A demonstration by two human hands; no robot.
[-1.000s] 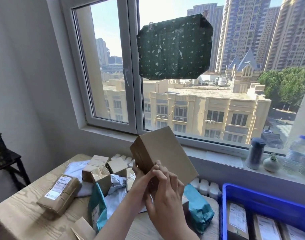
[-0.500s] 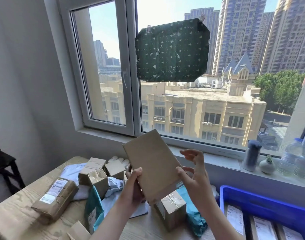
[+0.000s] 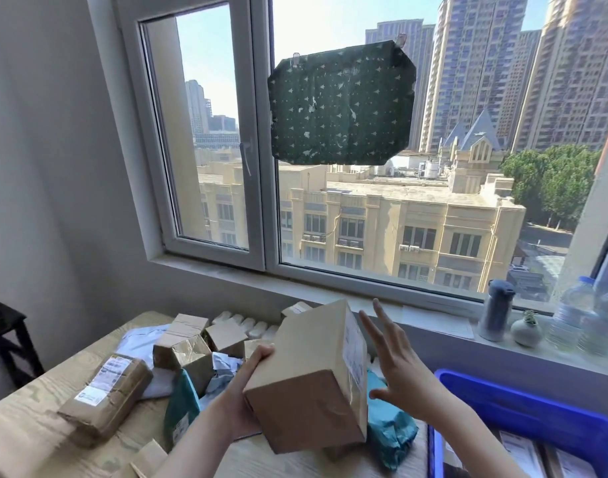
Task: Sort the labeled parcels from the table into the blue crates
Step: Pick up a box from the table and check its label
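A brown cardboard parcel (image 3: 309,377) hangs above the table, tilted, its white label on the right side face. My left hand (image 3: 249,391) grips its left edge from below. My right hand (image 3: 395,360) is just right of the box, fingers spread, not touching it. A blue crate (image 3: 523,412) stands at the lower right with labelled parcels lying flat inside. More parcels lie piled on the wooden table (image 3: 26,429): a taped brown one (image 3: 105,395) at the left, small boxes (image 3: 185,350) behind, a teal bag (image 3: 388,426) under the held box.
The windowsill (image 3: 433,319) behind the table carries a dark flask (image 3: 495,315), a small pale vase (image 3: 526,329) and plastic bottles (image 3: 578,315). A dark side table (image 3: 5,326) stands at the far left by the wall. A green cloth hangs on the window pane.
The parcel has been turned and lowered so its labelled side faces right. My right hand let go and now hovers spread beside it; the left hand still holds it.
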